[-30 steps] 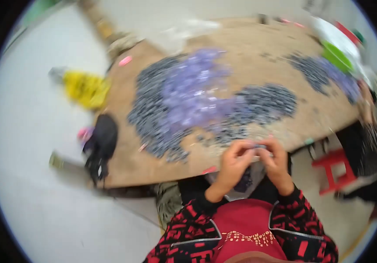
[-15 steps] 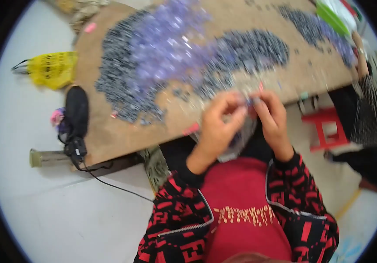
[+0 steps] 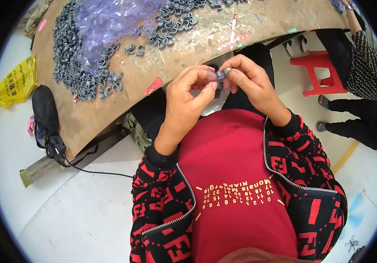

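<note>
My left hand (image 3: 186, 94) and my right hand (image 3: 252, 83) meet just beyond the table's near edge, above my lap. Between the left thumb and fingers is a small see-through purple plastic piece (image 3: 213, 75), its exact kind unclear. At its right side, my right thumb and forefinger pinch a small grey plastic clip (image 3: 227, 71), which touches or nearly touches the purple piece. Fingers partly hide both parts. On the table lie a heap of curved grey clips (image 3: 68, 57) and a heap of see-through purple pieces (image 3: 109, 22).
The brown table (image 3: 153, 70) curves around in front of me, with red-and-white tape (image 3: 233, 33) stuck on it. A black pouch (image 3: 44, 105) with a cable and a yellow bag (image 3: 17, 83) are at the left. To the right are a red stool (image 3: 317, 72) and another person's sleeve (image 3: 370, 65).
The view has shifted, so the table and heaps sit higher and farther left. My hands remain together at the small parts, which now show more clearly.
</note>
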Available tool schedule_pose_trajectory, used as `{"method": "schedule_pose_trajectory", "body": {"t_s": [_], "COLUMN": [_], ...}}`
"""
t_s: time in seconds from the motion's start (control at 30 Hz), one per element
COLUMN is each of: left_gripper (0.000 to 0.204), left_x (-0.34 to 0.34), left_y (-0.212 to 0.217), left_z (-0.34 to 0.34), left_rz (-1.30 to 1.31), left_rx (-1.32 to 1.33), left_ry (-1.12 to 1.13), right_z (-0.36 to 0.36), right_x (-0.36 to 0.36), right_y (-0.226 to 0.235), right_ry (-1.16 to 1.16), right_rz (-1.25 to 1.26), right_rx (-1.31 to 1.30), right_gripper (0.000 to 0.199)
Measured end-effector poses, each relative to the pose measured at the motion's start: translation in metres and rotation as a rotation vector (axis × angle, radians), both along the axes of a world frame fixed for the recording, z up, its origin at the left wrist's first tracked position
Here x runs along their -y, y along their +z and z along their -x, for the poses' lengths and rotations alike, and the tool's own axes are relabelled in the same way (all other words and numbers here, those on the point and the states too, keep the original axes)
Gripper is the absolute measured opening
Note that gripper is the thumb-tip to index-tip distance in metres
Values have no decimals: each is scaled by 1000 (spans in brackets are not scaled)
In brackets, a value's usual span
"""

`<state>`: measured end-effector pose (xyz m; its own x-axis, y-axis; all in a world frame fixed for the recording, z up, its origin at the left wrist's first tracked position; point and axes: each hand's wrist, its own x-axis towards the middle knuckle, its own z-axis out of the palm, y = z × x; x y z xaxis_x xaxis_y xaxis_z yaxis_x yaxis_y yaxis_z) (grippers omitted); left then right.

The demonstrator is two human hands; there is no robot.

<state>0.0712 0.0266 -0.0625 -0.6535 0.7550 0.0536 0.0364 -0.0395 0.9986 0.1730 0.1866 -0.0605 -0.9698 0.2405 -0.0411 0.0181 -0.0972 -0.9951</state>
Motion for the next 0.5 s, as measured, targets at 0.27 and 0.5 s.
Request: {"method": "schedule_pose_trajectory", "body": {"t_s": [0.27, 0.5], "left_gripper": [18, 22], "left_x": [-7, 12], "left_y": [-3, 19], "left_z": [-3, 30], "left_rz": [32, 398], "left_rx": [314, -100], "left_ry": [41, 104], "right_z": [5, -2], "right_x": [-8, -18], "right_y": [-10, -28], "right_ry": [24, 75], "right_rz": [104, -333], "right_rx": [57, 252], "right_gripper": [18, 26]}}
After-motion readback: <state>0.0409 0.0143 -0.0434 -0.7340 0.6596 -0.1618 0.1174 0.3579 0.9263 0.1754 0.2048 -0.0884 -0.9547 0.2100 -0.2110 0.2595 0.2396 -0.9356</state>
